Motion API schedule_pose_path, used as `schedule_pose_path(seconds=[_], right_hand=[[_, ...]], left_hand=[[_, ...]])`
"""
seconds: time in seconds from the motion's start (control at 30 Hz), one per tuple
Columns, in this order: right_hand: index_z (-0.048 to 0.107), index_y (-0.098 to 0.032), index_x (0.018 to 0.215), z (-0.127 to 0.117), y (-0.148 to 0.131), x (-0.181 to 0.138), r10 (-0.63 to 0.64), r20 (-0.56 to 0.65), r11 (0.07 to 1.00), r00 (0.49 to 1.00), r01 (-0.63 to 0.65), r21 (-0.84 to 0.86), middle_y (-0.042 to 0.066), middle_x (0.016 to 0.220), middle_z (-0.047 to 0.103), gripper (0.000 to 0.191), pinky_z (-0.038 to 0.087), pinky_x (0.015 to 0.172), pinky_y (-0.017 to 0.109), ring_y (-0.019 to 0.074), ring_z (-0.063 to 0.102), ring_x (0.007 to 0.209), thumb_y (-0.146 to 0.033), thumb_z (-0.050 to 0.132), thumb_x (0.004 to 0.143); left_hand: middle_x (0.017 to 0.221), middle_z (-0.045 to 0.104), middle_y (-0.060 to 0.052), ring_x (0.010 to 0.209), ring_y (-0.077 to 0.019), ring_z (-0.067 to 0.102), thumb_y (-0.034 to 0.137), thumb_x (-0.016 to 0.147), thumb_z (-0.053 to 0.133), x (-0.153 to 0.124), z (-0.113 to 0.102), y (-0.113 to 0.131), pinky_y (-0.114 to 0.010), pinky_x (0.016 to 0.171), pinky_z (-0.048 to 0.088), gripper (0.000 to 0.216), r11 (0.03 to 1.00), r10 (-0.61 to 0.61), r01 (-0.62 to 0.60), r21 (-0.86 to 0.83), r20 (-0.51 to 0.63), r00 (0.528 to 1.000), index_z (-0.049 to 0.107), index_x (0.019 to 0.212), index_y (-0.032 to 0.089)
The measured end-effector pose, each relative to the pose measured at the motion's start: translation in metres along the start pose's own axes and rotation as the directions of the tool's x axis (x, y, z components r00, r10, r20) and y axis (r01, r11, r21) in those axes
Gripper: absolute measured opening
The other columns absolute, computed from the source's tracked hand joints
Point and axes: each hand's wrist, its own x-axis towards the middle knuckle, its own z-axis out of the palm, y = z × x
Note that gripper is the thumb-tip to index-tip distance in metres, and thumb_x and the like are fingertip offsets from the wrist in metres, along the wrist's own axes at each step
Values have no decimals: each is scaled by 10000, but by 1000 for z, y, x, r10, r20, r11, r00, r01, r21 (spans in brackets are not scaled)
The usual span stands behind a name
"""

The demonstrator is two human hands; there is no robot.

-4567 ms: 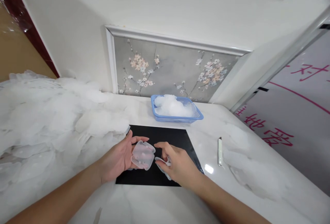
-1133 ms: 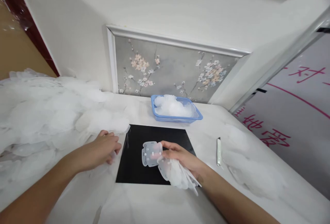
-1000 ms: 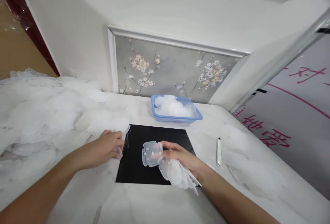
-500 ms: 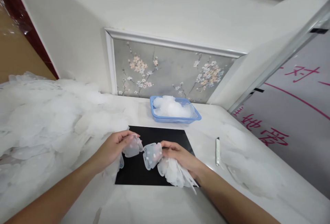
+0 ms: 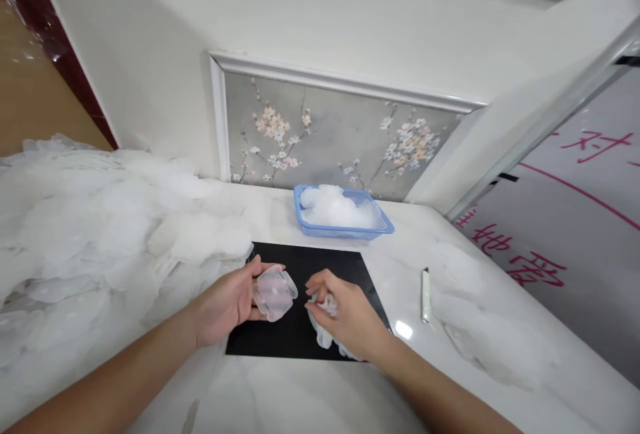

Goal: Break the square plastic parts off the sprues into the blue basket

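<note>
Marble tabletop (image 5: 280,394) shows between the black mat (image 5: 285,344) at centre and the frame's bottom edge. Lower left of centre, the left hand (image 5: 225,307) is palm up, fingers loosely spread under a translucent piece (image 5: 275,294). To its right, the right hand (image 5: 350,317) curls narrowly around a bunch of pieces (image 5: 323,336), its count seemingly hidden. A pile (image 5: 100,221) crowds the left; a blue basket (image 5: 345,231) stands beyond the mat; a cutter (image 5: 425,297) lies right.
</note>
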Motion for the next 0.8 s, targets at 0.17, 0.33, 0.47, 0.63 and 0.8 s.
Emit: schedule_pose_path(seconds=[0.17,0.33,0.47,0.63,0.8], right_hand=[[529,-212,1154,6,-5,-7,-321,25,868,947,305,-392,22,827,625,313,461,627,288,168,590,667,-109,527,858],[565,-177,1172,6,-3,-4,-457,54,748,888,417,-516,37,788,600,275,417,588,287,161,530,620,-144,490,909],[662,-210,1077,4,0,-2,-492,4,769,871,436,-467,27,734,558,250,398,567,268,137,497,606,-182,447,952],[720,-228,979,3,3,-1,-453,-51,835,890,404,-374,26,714,537,255,404,553,257,120,488,592,-226,466,960],[726,-220,975,3,5,-1,-466,-42,835,884,423,-353,31,716,553,227,404,550,264,127,495,596,-201,503,935]], left_hand=[[1143,635,-129,1050,-279,612,543,934,426,-3,1,-1,-478,945,473,530,1000,-8,10,-28,70,998,517,1280,152],[1167,627,-132,1075,-282,605,584,924,412,-5,4,-2,-479,951,462,577,999,-21,25,-26,139,990,481,1309,160],[1202,618,-136,1079,-266,605,610,909,419,-5,3,-2,-446,942,463,607,1000,-15,15,4,148,989,469,1323,168],[1193,624,-128,1073,-262,607,605,905,439,-7,2,-2,-453,952,455,606,999,-33,29,29,149,988,461,1327,172],[1182,626,-128,1067,-265,607,610,898,447,-7,5,-2,-460,946,450,601,999,-19,12,47,162,987,479,1309,172]])
